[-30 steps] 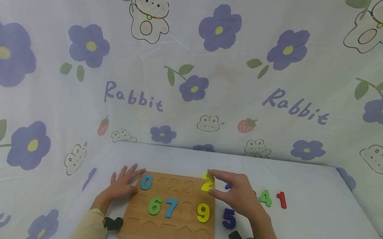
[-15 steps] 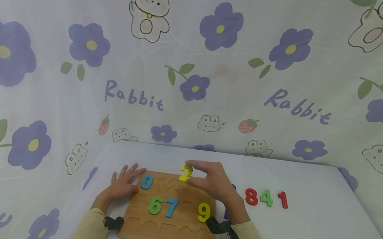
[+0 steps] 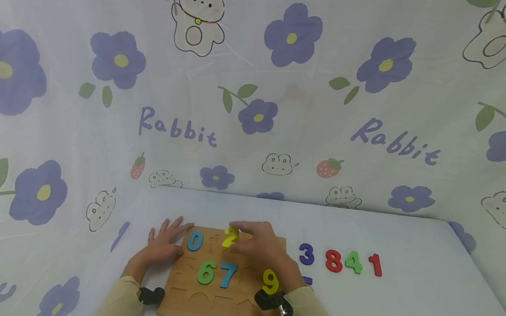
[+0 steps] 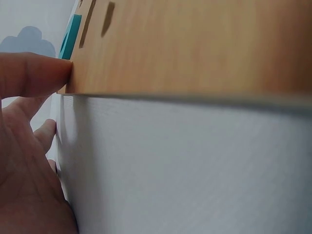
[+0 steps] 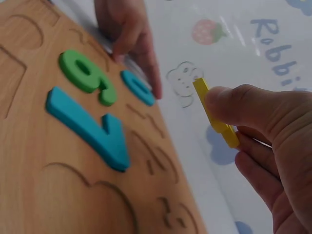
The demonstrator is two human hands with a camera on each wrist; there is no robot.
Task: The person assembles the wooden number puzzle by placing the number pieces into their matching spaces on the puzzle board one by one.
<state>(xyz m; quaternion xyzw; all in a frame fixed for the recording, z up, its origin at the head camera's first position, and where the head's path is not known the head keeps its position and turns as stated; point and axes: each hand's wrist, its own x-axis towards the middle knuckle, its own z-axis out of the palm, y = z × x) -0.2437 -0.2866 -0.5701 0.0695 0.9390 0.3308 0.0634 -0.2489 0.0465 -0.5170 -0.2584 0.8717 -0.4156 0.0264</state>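
My right hand [image 3: 258,243] pinches a yellow number 2 [image 3: 230,237] between thumb and fingers over the top row of a wooden number puzzle board [image 3: 178,310]. In the right wrist view the yellow piece is edge-on and apart from the board. My left hand [image 3: 162,246] lies at the board's upper left edge with fingers spread; its thumb touches the edge in the left wrist view. On the board are a blue 0 [image 3: 195,241], a green 6 [image 3: 206,272], a blue 7 [image 3: 228,275] and a yellow 9 [image 3: 270,281], the last partly beside my right wrist.
Right of the board on the white table lie a purple 3 [image 3: 306,254], a red 8 [image 3: 334,261], a green 4 [image 3: 353,263] and a red 1 [image 3: 375,264]. A purple piece [image 3: 308,280] is mostly hidden by my right forearm. A patterned curtain [image 3: 256,82] hangs behind.
My right hand has carried the yellow 2 leftward from the board's right side to above its top row, lowering it slightly in the last half second. My left hand stays put.
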